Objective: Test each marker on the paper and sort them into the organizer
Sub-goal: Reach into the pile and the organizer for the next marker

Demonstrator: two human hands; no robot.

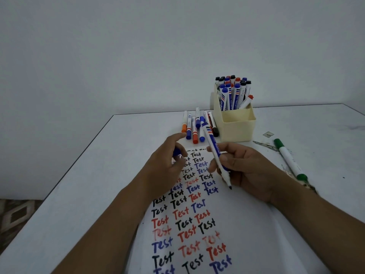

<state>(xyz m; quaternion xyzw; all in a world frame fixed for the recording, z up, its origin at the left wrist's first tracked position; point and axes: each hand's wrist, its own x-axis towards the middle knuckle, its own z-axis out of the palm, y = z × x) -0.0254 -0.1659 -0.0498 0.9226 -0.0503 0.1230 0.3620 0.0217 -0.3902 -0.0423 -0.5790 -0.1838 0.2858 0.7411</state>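
Blue marker uncapped in my right hand, tip just above the paper; cap pinched in my left hand.

Marker looks light, stiff, smooth plastic, so it could roll in the fingers. I'm gripping low on the barrel near the tip, which should steady the stroke; I'd keep pressure light, the nib is soft. Paper is thin and may slide on the worktop. Organizer is well behind the paper, untested markers lying beside it.

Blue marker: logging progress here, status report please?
Right hand grips uncapped blue marker above paper. Left hand holds blue cap. Nothing blocking.
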